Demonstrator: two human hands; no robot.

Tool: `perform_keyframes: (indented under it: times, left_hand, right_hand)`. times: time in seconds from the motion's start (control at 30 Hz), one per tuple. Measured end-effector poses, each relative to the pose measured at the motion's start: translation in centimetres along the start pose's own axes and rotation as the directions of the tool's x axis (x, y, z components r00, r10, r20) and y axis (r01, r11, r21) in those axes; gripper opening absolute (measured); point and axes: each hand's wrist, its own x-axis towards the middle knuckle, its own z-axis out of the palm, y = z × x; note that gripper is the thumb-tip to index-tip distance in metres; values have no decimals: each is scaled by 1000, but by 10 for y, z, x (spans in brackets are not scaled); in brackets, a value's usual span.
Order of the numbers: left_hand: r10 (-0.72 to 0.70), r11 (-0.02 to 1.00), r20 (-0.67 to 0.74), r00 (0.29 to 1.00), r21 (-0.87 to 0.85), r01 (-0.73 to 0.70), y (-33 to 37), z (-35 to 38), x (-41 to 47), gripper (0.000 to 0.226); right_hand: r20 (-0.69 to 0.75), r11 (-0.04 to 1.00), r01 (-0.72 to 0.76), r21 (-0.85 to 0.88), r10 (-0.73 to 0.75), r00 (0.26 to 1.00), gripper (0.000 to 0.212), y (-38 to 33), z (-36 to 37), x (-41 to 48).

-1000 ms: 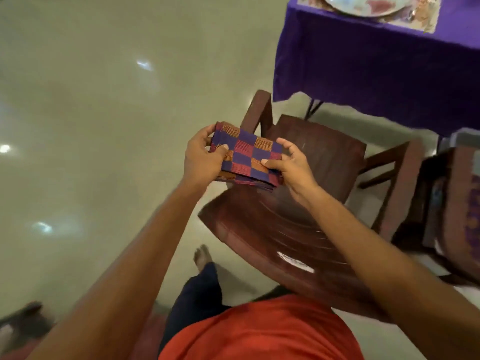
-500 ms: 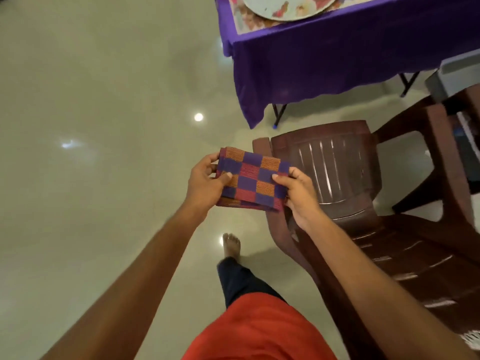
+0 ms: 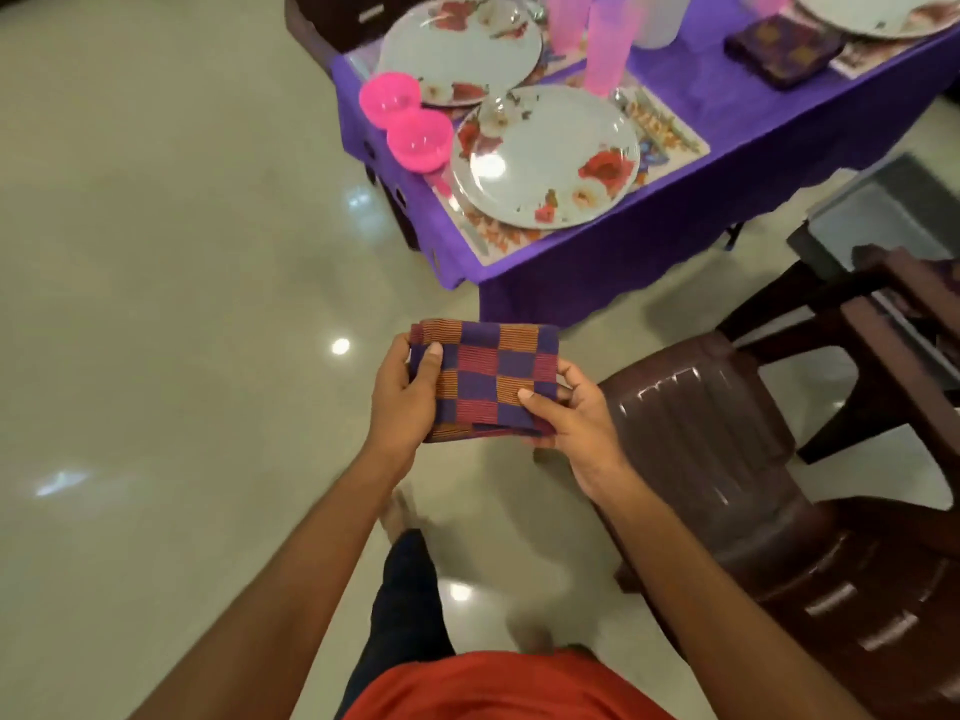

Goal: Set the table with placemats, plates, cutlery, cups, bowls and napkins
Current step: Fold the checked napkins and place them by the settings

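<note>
You hold the napkin point(image 3: 485, 379) between both hands.
Your left hand point(image 3: 402, 402) and right hand point(image 3: 582, 428) pinch its sides; it's folded, with purple, red and orange squares.

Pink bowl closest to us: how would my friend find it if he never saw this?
Look at the purple table, at its left edge. Two pink bowls sit there side by side. It is the nearer bowl, right beside the nearest plate; the other bowl sits farther back.
</note>
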Motion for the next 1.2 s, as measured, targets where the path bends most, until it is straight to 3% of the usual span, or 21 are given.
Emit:
perform_keyframes:
  times: [0.13, 0.27, 0.47, 0.57, 0.67, 0.87, 1.07, 1.2]
  left_hand:
    - [25, 1000, 92, 995, 0, -25, 15, -24, 78, 18]
    - [-92, 987, 301, 949, -99, 127, 43, -52, 166, 36]
    - [-29, 999, 448, 893, -25, 45, 96, -49, 295, 46]
    - [46, 997, 516, 855, 24, -68, 127, -27, 359, 48]
    - [117, 979, 536, 836, 81, -189, 157, -6, 421, 47]
    - [144, 987, 532, 834, -16, -161, 235, 51, 537, 42]
    - [164, 985, 600, 783, -65, -157, 305, 120, 618, 38]
    - [153, 986, 657, 738, -55, -155, 322, 161, 665, 34]
  right_hand:
    - [-169, 996, 72, -45, -79, 982, 22, -27, 49, 55]
    - [-374, 994, 104, 32, -85, 924, 17, -56, 105, 118]
    - [-491, 975, 189, 116, -109, 864, 24, -101, 135, 203]
    - [-545, 968, 225, 111, -130, 828, 41, -129, 130, 249]
    - [-574, 971, 236, -25, -207, 792, 62, -161, 122, 293]
    - [-510, 884, 330, -330, -461, 726, 77, -265, 103, 393]
    - [-532, 830, 365, -422, -553, 641, 51, -354, 79, 461]
    - [-595, 826, 264, -497, -547, 589, 36, -377, 54, 502]
